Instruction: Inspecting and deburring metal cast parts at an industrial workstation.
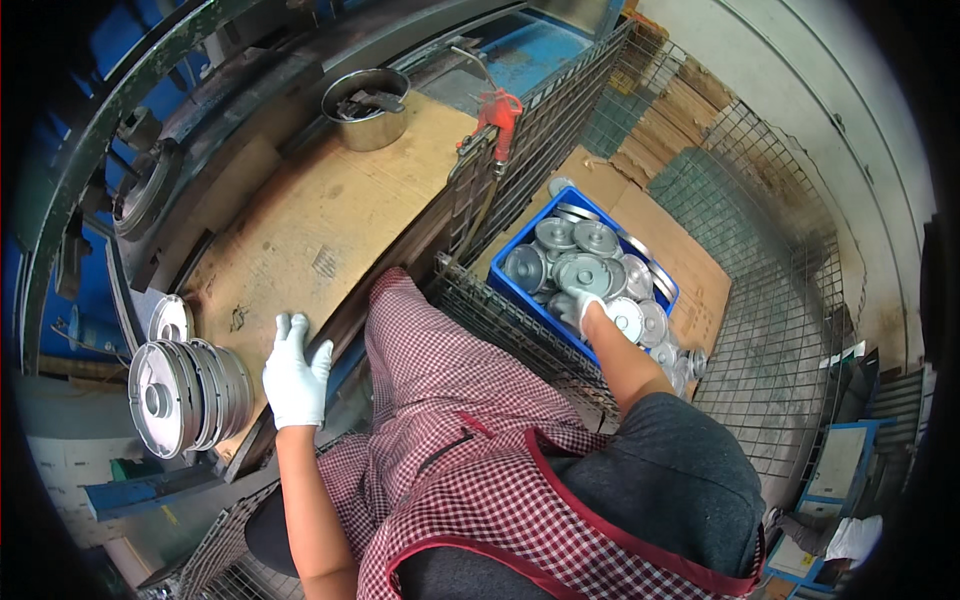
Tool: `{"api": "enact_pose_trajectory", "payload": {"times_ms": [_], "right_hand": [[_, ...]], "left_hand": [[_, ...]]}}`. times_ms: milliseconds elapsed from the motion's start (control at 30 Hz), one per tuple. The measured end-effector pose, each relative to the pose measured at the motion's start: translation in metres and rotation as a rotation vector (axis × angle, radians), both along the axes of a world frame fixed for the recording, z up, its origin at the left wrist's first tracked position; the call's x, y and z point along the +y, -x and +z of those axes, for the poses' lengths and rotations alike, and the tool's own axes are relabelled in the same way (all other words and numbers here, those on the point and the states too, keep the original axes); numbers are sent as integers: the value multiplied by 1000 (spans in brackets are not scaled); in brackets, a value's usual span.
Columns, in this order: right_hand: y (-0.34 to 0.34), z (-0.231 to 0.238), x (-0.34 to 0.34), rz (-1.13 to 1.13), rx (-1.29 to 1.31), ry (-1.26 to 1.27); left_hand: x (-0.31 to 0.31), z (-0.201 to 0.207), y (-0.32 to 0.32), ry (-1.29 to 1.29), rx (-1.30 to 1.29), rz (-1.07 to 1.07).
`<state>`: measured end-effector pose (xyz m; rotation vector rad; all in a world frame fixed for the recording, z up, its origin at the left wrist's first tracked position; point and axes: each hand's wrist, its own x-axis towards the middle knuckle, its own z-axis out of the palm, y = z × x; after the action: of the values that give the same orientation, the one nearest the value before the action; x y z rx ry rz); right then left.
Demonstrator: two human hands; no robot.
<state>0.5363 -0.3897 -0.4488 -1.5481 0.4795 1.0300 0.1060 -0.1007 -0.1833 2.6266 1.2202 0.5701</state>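
My left hand [297, 375], in a white glove, hovers by the near edge of the cardboard-topped bench, fingers apart and holding nothing. Left of it, round metal lid-like discs [158, 398] with raised centres stand on edge in a row at the bench end. One more metal disc [172, 319] sits just behind them. My right hand [584, 308], also gloved, reaches into a blue crate [520, 306] heaped with similar silvery discs [583, 273]. It touches the discs near the crate's near side; its fingers are mostly hidden, so its grip cannot be made out.
On the bench [330, 210] stands a steel pot [368, 118] with dark pieces inside. A red air gun [500, 120] hangs on the wire mesh [545, 130] between bench and crate. The crate rests on cardboard [690, 240] inside a wire cage. Machinery [150, 190] lines the left.
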Motion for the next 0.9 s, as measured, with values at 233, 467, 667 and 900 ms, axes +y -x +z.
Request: {"api": "enact_pose_trajectory", "payload": {"times_ms": [233, 467, 667, 900], "right_hand": [[82, 101, 107, 597, -329, 97], [79, 262, 225, 590, -1702, -256], [38, 303, 283, 562, -1785, -118], [29, 276, 300, 652, -1663, 252]], "left_hand": [[1, 5, 4, 19, 61, -25], [-24, 59, 34, 155, -91, -96], [-20, 142, 89, -183, -190, 175], [45, 185, 127, 139, 331, 627]]}}
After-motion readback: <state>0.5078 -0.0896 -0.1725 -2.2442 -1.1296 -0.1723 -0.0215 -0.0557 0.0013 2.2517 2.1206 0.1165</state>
